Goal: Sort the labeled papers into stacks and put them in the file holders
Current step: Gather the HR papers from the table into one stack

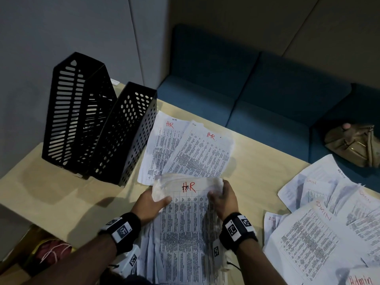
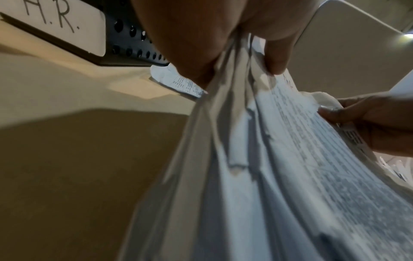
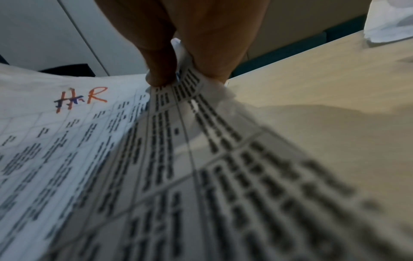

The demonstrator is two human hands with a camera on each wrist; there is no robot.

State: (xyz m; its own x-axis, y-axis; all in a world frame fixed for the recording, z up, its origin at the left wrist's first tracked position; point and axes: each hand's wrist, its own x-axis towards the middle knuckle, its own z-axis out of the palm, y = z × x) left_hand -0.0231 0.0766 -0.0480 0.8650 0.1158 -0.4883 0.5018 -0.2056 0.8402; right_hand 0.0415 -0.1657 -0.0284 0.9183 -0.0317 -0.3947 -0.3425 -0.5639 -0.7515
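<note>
Both hands hold a stack of printed papers marked HR [image 1: 188, 204] [image 2: 279, 159] [image 3: 111, 141] in red, lifted near the table's front edge. My left hand [image 1: 153, 201] [image 2: 223, 44] pinches its upper left corner, thumb on top. My right hand [image 1: 223, 195] [image 3: 185, 53] grips the upper right corner. Two loose HR sheets [image 1: 185, 149] lie on the table just beyond. Two black perforated file holders [image 1: 98, 120] stand at the left; one bears an H.R. label [image 2: 55, 23]. Papers marked Admin [image 1: 320, 229] are spread at the right.
The wooden table [image 1: 61, 192] is bordered behind by a teal sofa [image 1: 257, 89] with a brown bag [image 1: 353, 145] on it. A grey wall panel [image 1: 72, 27] stands behind the holders. A box with red contents [image 1: 51, 251] sits low at the left.
</note>
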